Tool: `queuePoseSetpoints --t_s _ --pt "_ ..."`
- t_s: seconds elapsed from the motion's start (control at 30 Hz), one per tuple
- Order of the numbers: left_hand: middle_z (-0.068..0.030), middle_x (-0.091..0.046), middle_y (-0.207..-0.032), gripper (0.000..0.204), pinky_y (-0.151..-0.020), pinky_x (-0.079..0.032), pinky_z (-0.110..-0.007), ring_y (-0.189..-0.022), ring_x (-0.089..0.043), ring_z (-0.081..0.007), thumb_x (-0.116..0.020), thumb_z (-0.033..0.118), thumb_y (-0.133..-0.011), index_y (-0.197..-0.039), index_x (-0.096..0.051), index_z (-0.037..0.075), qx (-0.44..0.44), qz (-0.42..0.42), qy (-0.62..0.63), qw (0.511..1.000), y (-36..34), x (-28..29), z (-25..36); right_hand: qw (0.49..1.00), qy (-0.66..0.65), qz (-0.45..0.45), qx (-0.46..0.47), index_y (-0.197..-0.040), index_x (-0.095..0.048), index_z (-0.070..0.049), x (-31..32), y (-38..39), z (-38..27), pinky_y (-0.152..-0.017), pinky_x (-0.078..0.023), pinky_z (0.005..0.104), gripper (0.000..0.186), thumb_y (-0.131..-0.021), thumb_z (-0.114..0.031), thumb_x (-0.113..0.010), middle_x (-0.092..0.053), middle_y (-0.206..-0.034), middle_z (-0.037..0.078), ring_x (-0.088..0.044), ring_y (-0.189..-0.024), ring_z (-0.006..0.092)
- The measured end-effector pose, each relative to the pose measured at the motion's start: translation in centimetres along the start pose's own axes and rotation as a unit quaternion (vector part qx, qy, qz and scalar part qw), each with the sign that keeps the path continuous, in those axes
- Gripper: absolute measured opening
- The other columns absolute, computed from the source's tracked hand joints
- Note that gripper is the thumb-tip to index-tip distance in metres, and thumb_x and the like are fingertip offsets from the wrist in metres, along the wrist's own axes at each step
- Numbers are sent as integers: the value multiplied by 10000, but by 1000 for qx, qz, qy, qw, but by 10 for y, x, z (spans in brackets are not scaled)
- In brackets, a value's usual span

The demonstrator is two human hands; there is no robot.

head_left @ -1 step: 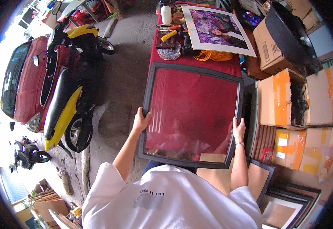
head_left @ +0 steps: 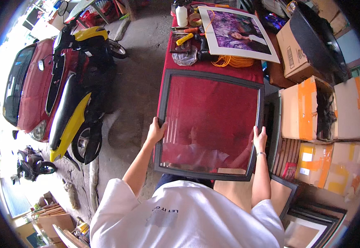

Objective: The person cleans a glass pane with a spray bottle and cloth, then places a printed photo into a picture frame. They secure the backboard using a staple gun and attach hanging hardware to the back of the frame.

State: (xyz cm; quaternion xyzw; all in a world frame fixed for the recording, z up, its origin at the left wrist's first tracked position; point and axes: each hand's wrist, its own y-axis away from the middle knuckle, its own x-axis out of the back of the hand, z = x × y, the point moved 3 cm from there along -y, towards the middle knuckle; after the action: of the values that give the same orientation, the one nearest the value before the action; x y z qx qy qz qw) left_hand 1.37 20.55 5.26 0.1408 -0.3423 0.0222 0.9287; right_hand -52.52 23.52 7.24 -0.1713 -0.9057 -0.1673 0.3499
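Note:
Both hands grip a dark grey picture frame [head_left: 200,175] with a clear glass pane [head_left: 213,111] in it. It is over the near part of a table with a dark red cloth [head_left: 254,73]. My left hand [head_left: 157,130] is closed around the frame's left side. On the opposite side my right hand [head_left: 260,139] holds the right edge, with a thin bracelet at the wrist. My reflection shows faintly in the glass. Whether the frame's far edge rests on the cloth, I cannot tell.
Beyond the frame lie a matted photo print [head_left: 238,33], orange cord [head_left: 234,61], a yellow-handled tool [head_left: 184,39] and a white bottle [head_left: 181,16]. Cardboard boxes [head_left: 297,109] stack at the right, more frames [head_left: 312,223] below. A yellow-black motorcycle [head_left: 70,120] and red car [head_left: 37,91] stand left.
The frame's near edge has shifted slightly away from me, with its tilt a little different. My reflection is clearer in the glass. Both hands keep their hold.

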Motion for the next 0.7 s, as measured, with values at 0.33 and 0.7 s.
queuePoseSetpoints --t_s 0.33,0.7 --pt "-321 -672 -900 482 -788 -546 -524 -898 -674 -460 -590 384 -907 -1014 -558 -85 -4 -141 -212 967 -30 -6 15 946 322 -20 20 -1013 -569 34 -19 -46 -1 -728 -546 529 551 -996 -506 -459 -675 -896 307 -671 -844 464" --pt "-239 -691 -849 556 -722 -547 -517 -814 -684 -436 -630 561 -869 -991 -598 19 -120 -169 -159 965 -56 18 1 900 398 179 -13 -1037 -591 -48 -56 2 -110 -779 -540 497 378 -957 -418 -592 -651 -981 183 -651 -959 380"
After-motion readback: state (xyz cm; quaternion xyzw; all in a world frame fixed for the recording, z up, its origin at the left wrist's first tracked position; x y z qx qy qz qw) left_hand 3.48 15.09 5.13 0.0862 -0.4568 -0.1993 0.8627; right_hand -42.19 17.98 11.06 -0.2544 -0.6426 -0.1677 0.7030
